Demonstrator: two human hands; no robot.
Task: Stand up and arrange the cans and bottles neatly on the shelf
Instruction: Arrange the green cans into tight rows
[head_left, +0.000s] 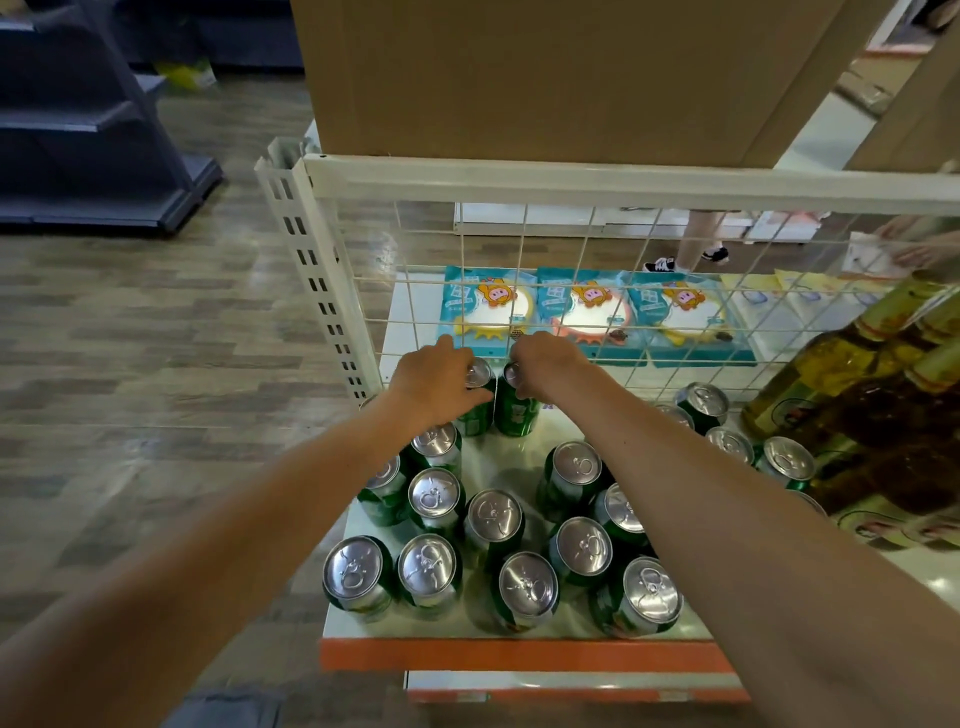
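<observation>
Several green cans with silver tops (493, 517) stand upright on the white shelf (511, 457), which has an orange front edge. At the back of the shelf, by the wire grid, my left hand (434, 379) grips the top of one green can (475, 415). Right beside it my right hand (545, 364) grips the top of a second green can (514, 415). The two held cans stand side by side, almost touching. Green and amber glass bottles (852, 395) crowd the right end of the shelf.
A white wire grid (571, 291) backs the shelf, with blue snack packs (587, 312) lying behind it. A large cardboard box (545, 78) sits on the top rail. A dark empty rack (83, 130) stands at left. A person's legs (696, 244) show beyond the grid.
</observation>
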